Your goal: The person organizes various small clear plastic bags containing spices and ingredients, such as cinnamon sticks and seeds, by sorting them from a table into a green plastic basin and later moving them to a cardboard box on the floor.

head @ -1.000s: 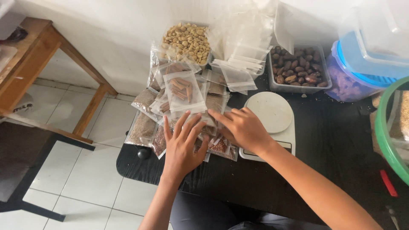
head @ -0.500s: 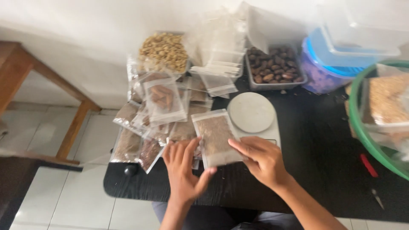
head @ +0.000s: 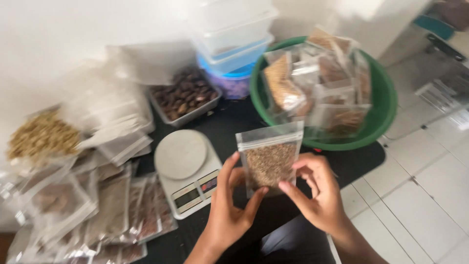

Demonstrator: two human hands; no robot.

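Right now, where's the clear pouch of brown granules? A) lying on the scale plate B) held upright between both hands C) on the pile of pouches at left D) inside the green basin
B: the clear pouch stands upright above the black table, pinched between the left hand and the right hand, beside the white scale and in front of the green basin.
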